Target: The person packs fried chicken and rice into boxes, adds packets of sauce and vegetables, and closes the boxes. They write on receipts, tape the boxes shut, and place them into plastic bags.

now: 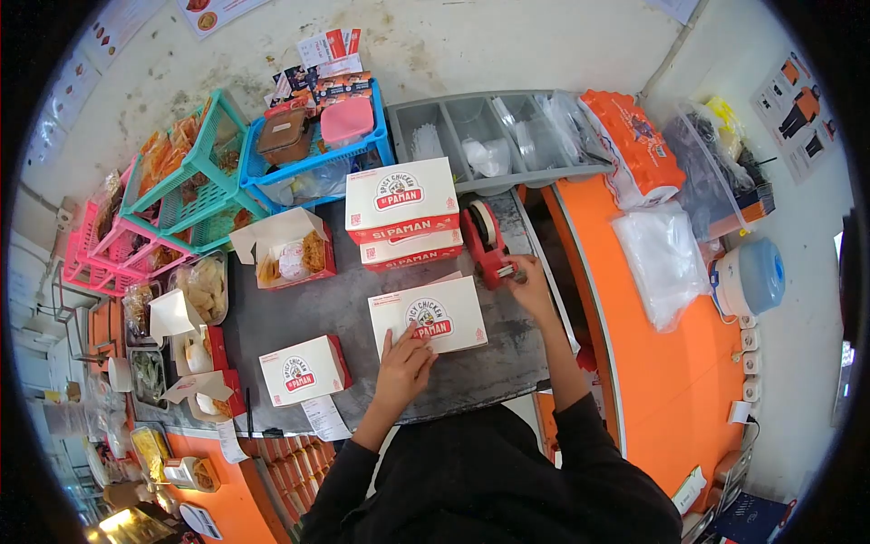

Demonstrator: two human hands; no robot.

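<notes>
My left hand lies on the front edge of a white takeaway box printed "Spicy Chicken Si Paman", its fingers stretched over the lid. At the cutter end of a red tape dispenser, my right hand has its fingers closed. Any strip of tape between them is too small to make out. Behind the box, two more closed boxes are stacked. A smaller closed box sits to the left, and an open box holds fried chicken and wrapped rice.
Two open boxes stand at the table's left. Green baskets, a blue basket and a grey compartment tray line the back. Plastic bags lie on the orange counter at right. Receipts hang over the front edge.
</notes>
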